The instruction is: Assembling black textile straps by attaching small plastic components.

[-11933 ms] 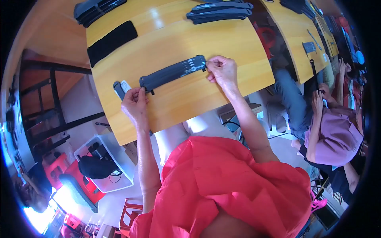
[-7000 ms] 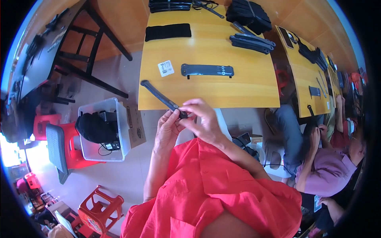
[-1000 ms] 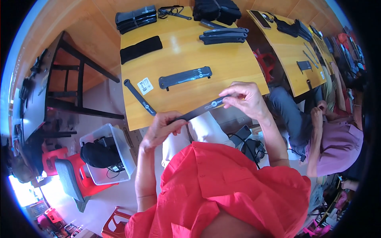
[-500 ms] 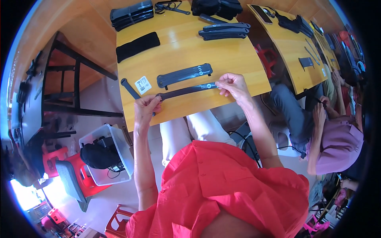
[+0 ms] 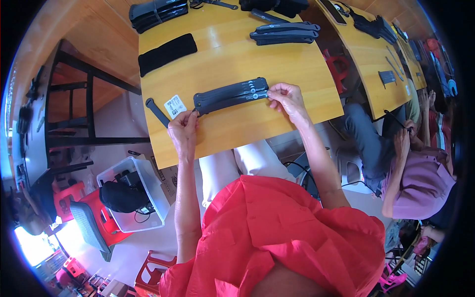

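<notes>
A black strap (image 5: 230, 103) with pale print near one end is stretched between my hands. It lies along the near edge of a row of similar straps (image 5: 222, 90) on the yellow table (image 5: 232, 131). My left hand (image 5: 183, 132) pinches its left end. At its printed right end, my right hand (image 5: 289, 103) closes thumb and fingers on it. To the left of my left hand are a white printed label (image 5: 174, 105) and a single dark strap (image 5: 158, 114) with a looped end.
Farther back lie a black fabric piece (image 5: 167, 53), a stack of straps (image 5: 284, 34) and a tied strap bundle (image 5: 158, 15). A clear plastic bin (image 5: 161, 198) stands on the floor at left. A person in a purple shirt (image 5: 420, 183) works at the right.
Both hands have carried the strap slightly away from me, up against the row of straps. It was apart from them before. The co-worker's hands have moved too.
</notes>
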Tool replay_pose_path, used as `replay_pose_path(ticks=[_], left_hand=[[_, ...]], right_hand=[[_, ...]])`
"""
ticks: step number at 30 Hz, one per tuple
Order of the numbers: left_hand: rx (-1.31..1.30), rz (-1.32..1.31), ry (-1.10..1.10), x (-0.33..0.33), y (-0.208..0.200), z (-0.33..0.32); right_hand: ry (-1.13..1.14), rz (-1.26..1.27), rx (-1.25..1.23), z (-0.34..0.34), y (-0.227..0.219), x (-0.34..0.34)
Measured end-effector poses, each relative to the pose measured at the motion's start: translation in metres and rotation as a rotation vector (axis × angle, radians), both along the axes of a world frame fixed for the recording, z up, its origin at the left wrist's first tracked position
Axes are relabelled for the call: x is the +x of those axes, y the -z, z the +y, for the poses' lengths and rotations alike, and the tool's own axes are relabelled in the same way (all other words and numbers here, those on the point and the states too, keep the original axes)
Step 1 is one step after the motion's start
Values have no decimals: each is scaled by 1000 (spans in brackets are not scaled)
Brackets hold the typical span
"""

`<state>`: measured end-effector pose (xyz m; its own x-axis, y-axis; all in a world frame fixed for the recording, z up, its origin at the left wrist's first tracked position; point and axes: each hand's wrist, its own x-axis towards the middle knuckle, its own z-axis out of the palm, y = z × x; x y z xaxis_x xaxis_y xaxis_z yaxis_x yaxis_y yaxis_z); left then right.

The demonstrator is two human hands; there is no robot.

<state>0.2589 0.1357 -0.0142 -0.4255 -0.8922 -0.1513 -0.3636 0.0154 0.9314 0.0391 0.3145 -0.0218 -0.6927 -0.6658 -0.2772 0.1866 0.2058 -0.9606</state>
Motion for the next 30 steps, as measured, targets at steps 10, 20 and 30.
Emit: replay_pose_path(ticks=[10,20,30], left_hand=[[11,62,-131,-8,8,4],[45,70,-147,-12,10,5],[61,82,-157,-14,8,6]], right_hand=[[63,27,-7,-8,0,3],[85,51,21,-8,3,-2],[38,5,90,-7,-3,-6]])
